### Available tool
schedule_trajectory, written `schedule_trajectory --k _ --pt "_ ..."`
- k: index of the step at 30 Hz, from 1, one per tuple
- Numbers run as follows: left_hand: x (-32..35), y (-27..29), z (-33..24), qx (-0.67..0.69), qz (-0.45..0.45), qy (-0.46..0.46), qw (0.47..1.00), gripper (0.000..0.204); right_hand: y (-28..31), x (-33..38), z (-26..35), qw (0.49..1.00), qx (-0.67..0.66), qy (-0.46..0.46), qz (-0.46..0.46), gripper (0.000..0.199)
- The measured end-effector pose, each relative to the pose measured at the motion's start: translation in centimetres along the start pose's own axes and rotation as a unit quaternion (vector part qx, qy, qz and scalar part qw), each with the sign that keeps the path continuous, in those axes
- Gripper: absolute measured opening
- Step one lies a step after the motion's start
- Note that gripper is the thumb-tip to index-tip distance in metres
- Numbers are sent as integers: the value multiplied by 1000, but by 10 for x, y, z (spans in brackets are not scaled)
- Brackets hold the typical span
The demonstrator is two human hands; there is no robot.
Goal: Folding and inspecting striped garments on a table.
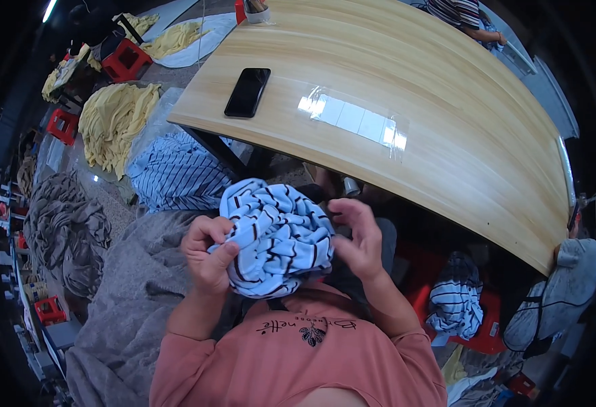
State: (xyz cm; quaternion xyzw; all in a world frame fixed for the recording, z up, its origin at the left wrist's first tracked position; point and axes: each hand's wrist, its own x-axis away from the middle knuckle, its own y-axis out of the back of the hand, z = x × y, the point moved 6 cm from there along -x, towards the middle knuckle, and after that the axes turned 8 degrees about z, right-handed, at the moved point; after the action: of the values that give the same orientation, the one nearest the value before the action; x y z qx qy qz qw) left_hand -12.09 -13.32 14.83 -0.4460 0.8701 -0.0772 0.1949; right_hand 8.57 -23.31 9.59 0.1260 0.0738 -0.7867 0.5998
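A bunched light-blue fabric piece with dark stripes [277, 234] is held up in front of my chest, over my lap. At its left edge my left hand [208, 252] pinches the fabric between thumb and curled fingers. My right hand [360, 237] is at the opposite side, its fingers apart and curved, with the thumb side close against the bundle. Whether that thumb touches the fabric I cannot tell. The underside of the bundle is hidden.
Ahead stands a wooden table [440, 74] with a black phone [247, 92] and taped-down white labels [354, 121]. Blue striped fabric [176, 173], grey fabric [142, 285] and yellow fabric [116, 125] lie heaped to the left. A red stool [484, 339] at right bears another striped bundle [455, 302].
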Motion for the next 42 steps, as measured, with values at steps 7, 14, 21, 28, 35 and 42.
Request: schedule_trajectory --k 7,14,21,28,35,42 --pt "13 -22 7 -78 60 -3 995 22 -63 9 -68 931 -16 -158 328 54" --pt "28 -83 28 -96 357 -63 927 22 -72 11 -74 922 127 -242 273 47" --pt "23 -51 49 -11 184 48 982 10 -25 10 -52 978 -138 -156 -11 28" --pt "17 -35 155 396 72 436 805 52 -16 -1 26 967 -245 35 57 16" --pt "-13 26 114 250 -142 272 918 23 36 9 38 964 -227 91 -106 13" --pt "57 242 -130 -184 -439 -300 827 33 117 23 37 851 -371 120 -352 30"
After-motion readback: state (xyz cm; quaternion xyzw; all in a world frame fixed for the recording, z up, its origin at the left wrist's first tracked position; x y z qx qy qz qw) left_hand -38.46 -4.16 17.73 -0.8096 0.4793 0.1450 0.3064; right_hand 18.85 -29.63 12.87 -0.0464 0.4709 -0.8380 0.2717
